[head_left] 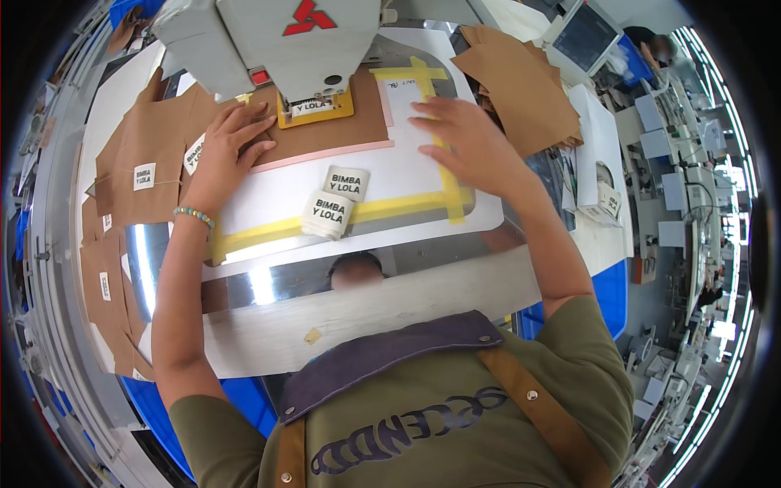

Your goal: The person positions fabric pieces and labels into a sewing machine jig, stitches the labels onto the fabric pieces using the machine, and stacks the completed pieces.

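My left hand lies with fingers stretched out on a brown fabric panel, left of a yellow clamp frame. The frame presses on the panel beneath a sewing machine head; a white label shows inside it. My right hand is open, fingers spread over the white template sheet, beside a strip of yellow tape. Neither hand holds anything. A pink strip runs along the panel's near edge. Nearer to me, a small stack of white labels touches another label.
Brown panels bearing labels overlap at the left. A pile of brown panels lies at the far right, near a screen and a white box. Blue bins sit below the table edge.
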The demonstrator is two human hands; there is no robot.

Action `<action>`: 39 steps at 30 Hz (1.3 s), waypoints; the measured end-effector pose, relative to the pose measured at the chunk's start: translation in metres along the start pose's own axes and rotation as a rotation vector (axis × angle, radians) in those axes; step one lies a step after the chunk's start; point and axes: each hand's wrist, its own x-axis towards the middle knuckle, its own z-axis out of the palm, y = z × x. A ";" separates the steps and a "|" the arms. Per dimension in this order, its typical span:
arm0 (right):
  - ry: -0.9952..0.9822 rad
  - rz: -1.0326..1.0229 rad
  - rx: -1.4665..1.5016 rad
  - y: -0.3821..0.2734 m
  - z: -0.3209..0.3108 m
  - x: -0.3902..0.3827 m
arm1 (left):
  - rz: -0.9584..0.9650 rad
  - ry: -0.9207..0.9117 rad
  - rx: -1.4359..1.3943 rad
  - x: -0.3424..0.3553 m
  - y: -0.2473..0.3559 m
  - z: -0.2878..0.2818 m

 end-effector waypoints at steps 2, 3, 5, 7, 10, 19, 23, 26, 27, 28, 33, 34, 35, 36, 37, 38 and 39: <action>0.196 0.064 -0.031 0.008 -0.016 -0.013 | -0.040 -0.056 0.007 0.003 0.006 0.001; 0.190 0.086 -0.038 0.012 -0.024 -0.019 | 0.014 -0.042 -0.010 0.005 0.010 0.001; 0.251 0.335 0.031 0.021 -0.038 -0.032 | -0.015 -0.141 -0.180 0.007 0.023 0.002; 0.283 0.313 -0.027 0.031 -0.044 -0.038 | 0.050 -0.131 -0.181 0.007 0.033 0.001; 0.278 0.405 -0.149 0.042 -0.041 -0.051 | 0.069 -0.124 -0.232 0.007 0.041 0.000; 0.269 0.488 -0.421 0.063 -0.004 -0.051 | 0.111 0.079 -0.122 0.010 0.043 0.016; 0.351 0.425 -0.377 0.063 -0.014 -0.045 | 0.205 0.073 0.041 -0.011 0.038 0.004; 0.382 0.399 -0.314 0.059 -0.022 -0.044 | 0.070 0.050 0.145 -0.047 0.015 -0.022; 0.396 0.353 -0.291 0.058 -0.023 -0.044 | 0.036 0.108 0.204 -0.057 0.003 -0.031; 0.391 0.374 -0.299 0.057 -0.023 -0.041 | -0.079 0.130 0.174 -0.071 -0.006 -0.037; 0.366 0.181 -0.180 0.038 -0.001 -0.010 | -0.356 0.131 0.165 -0.129 -0.048 -0.079; 0.360 0.196 -0.188 0.030 0.006 -0.002 | -0.347 0.114 0.171 -0.135 -0.052 -0.085; 0.323 0.173 -0.167 0.022 0.014 0.008 | -0.436 0.055 0.274 -0.139 -0.054 -0.091; 0.287 0.149 -0.145 0.012 0.021 0.018 | -0.540 0.007 0.384 -0.140 -0.054 -0.095; 0.288 0.147 -0.141 0.002 0.029 0.028 | -0.527 -0.005 0.382 -0.139 -0.051 -0.098; 0.250 0.125 -0.096 -0.008 0.037 0.037 | -0.540 -0.081 0.538 -0.136 -0.045 -0.098; 0.237 0.073 -0.038 -0.015 0.041 0.042 | -0.576 -0.154 0.717 -0.132 -0.037 -0.098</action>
